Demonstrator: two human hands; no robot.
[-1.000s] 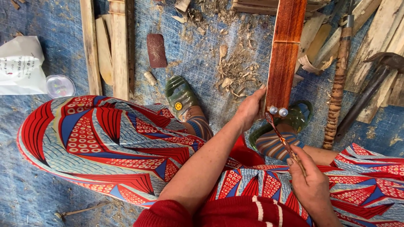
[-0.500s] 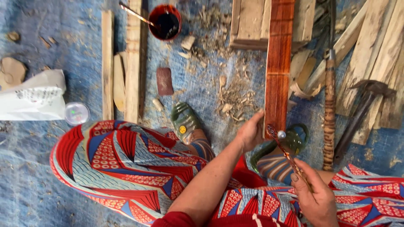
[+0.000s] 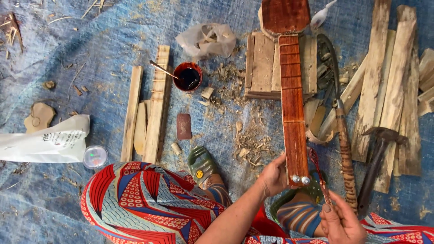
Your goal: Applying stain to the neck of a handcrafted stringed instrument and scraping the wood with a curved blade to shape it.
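1. Head view, work in hand: a long red-stained wooden neck (image 3: 293,108) lies lengthwise away from the person, its wide head (image 3: 285,15) at the far end, its near end carrying two small metal pegs (image 3: 301,180).
2. Left hand (image 3: 272,175): grips the near end of the neck from its left side, fingers wrapped onto the edge just beside the pegs.
3. Right hand (image 3: 341,222): closed round the handle of a thin brush (image 3: 318,174); the red-stained tip stands just right of the neck's near end. Whether the tip touches the wood cannot be told.
4. Support: the neck's near end sits above the person's feet in green sandals (image 3: 202,164), on a blue tarp (image 3: 90,58).
5. Left of the neck: a small pot of dark stain (image 3: 187,77) with a stick (image 3: 163,70) resting in it; pale wooden slats (image 3: 156,106) beside it; a dark brown block (image 3: 183,126) between slats and shavings (image 3: 251,144).
6. Under the far part of the neck: a stack of flat boards (image 3: 264,63).
7. Right of the neck: a tool with a banded handle (image 3: 346,153), a hammer (image 3: 377,156), rough planks (image 3: 398,77).
8. Far left: a white bag (image 3: 45,142) and a round clear lid (image 3: 95,156) touching it.
9. Top centre: a crumpled plastic bag (image 3: 206,39).
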